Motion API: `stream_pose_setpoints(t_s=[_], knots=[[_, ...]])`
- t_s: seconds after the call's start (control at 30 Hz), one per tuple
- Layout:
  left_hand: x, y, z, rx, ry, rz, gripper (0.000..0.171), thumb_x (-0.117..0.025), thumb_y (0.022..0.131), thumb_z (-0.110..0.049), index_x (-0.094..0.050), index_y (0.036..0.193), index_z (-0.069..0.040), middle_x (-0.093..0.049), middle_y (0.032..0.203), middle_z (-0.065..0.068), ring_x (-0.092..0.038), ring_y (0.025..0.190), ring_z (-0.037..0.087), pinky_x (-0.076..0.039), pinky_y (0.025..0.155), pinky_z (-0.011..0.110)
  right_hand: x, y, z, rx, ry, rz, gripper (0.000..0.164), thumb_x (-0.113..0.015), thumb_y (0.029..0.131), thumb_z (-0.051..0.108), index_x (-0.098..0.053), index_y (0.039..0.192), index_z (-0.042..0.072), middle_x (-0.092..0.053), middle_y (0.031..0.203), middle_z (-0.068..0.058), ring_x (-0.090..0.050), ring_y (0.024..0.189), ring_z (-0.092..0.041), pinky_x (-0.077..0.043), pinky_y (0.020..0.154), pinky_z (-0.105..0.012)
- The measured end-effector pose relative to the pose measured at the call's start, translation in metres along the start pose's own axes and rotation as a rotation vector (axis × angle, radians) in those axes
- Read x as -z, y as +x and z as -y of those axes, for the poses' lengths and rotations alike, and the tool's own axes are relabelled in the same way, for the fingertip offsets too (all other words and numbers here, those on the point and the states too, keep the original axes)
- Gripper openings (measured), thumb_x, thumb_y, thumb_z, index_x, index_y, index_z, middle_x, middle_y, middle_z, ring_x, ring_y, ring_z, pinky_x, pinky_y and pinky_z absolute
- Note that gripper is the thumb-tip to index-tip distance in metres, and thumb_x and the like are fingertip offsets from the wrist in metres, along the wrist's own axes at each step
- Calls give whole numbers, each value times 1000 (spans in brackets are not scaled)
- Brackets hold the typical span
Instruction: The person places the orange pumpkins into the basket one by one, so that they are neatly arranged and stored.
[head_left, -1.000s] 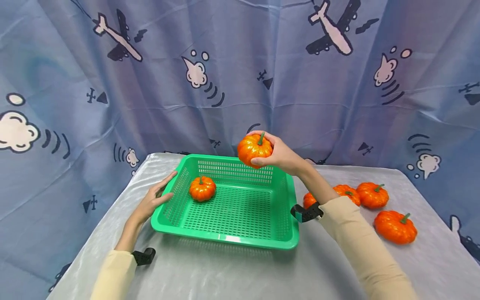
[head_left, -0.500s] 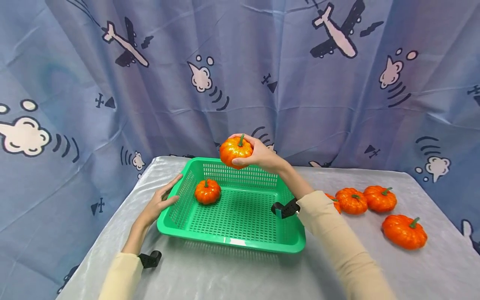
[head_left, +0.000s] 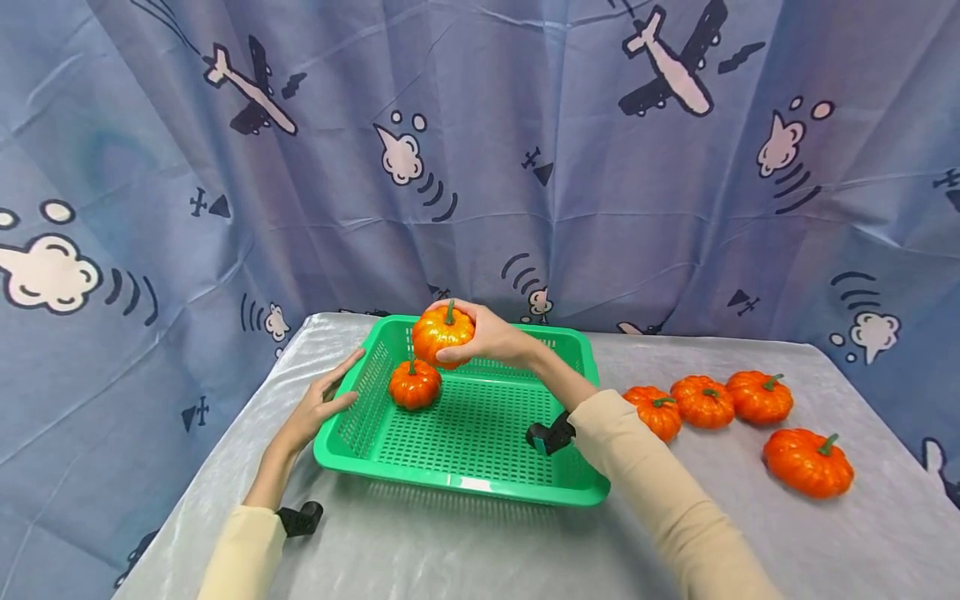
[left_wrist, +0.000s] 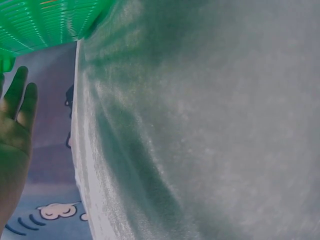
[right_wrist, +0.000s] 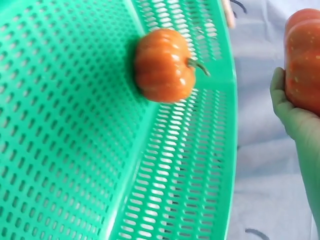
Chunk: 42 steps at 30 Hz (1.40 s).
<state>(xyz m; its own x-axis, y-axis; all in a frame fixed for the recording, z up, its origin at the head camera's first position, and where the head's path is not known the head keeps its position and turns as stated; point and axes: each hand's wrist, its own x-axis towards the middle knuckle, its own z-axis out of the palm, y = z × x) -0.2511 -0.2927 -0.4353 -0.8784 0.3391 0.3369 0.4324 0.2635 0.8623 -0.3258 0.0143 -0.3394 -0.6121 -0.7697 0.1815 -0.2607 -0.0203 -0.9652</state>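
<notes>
R hand gripping pumpkin over grn basket, L hand at its side

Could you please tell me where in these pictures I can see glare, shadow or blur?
Head view: white glare on the green basket's front rim, shiny highlights on the held pumpkin; left wrist view: dim and hazy, greenish shadow across the tablecloth; right wrist view: brighter, with the pumpkin inside the basket slightly soft.

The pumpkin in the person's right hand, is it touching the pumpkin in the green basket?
Apart. In the right wrist view, the green basket's rim and blue curtain show between the held pumpkin and the pumpkin inside.
</notes>
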Motion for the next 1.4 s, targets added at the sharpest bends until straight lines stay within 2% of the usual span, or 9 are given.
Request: stream_pose_setpoints(t_s=[0.23, 0.37, 0.5, 0.7, 0.9, 1.0, 1.13, 1.3, 1.4], knots=[[1, 1, 2, -8, 1, 3, 60, -50, 95, -3, -28, 151, -3, -20, 157, 17, -13, 143, 37, -21, 105, 10, -25, 5, -10, -55, 5, 124, 57, -72, 78, 5, -47, 130, 7, -56, 119, -12, -57, 102, -24, -54, 84, -40], [1, 1, 3, -11, -3, 3, 60, -50, 95, -2, -28, 150, -3, -20, 157, 17, -13, 143, 37, -20, 106, 11, -42, 6, -18, -77, -26, 234, 54, -72, 78, 2, -48, 127, 4, -57, 115, -10, -57, 99, -21, -54, 84, -37], [1, 0, 3, -3, 0, 2, 60, -50, 95, -2, -28, 150, -3, -19, 157, 17, -13, 143, 36, -19, 111, 20, -55, 7, -24, -114, -60, 322, 51, -72, 79, 3, -49, 125, 5, -57, 114, -8, -57, 98, -19, -54, 83, -36], [1, 0, 3, 9, 7, -2, 59, -50, 95, -3, -29, 150, -4, -20, 157, 16, -13, 144, 34, -14, 115, 43, -62, 8, -26, -168, -137, 347, 54, -73, 79, 8, -49, 127, 8, -54, 115, -6, -56, 100, -18, -54, 83, -33], [2, 0, 1, 11, 13, -2, 59, -50, 95, -3, -29, 151, -4, -20, 157, 17, -14, 144, 35, -12, 111, 57, -65, 9, -29, -211, -169, 358, 57, -74, 79, 11, -48, 130, 9, -58, 112, -4, -58, 96, -16, -54, 81, -32], [2, 1, 1, 13, 21, 1, 59, -50, 96, -4, -28, 151, -5, -20, 157, 16, -14, 143, 36, -13, 110, 59, -66, 9, -30, -230, -183, 365, 57, -74, 79, 12, -48, 130, 10, -59, 110, -2, -59, 94, -14, -54, 81, -31], [3, 1, 1, 18, 27, 4, 59, -50, 96, -5, -28, 151, -6, -20, 157, 14, -15, 143, 35, -17, 112, 52, -69, 10, -32, -254, -207, 372, 57, -75, 79, 13, -48, 129, 11, -60, 110, -1, -60, 94, -13, -53, 82, -29], [3, 1, 3, 18, 8, 4, 59, -50, 96, -5, -28, 151, -7, -19, 157, 14, -15, 143, 34, -24, 108, 20, -72, 10, -37, -300, -220, 373, 58, -75, 79, 13, -47, 130, 10, -59, 110, -1, -59, 95, -14, -53, 81, -28], [1, 1, 3, 4, -7, -1, 59, -50, 95, -3, -28, 151, -5, -19, 157, 16, -14, 143, 35, -22, 105, 11, -74, 8, -43, -320, -220, 375, 55, -74, 80, 11, -48, 128, 11, -58, 110, -1, -59, 95, -14, -53, 80, -28]])
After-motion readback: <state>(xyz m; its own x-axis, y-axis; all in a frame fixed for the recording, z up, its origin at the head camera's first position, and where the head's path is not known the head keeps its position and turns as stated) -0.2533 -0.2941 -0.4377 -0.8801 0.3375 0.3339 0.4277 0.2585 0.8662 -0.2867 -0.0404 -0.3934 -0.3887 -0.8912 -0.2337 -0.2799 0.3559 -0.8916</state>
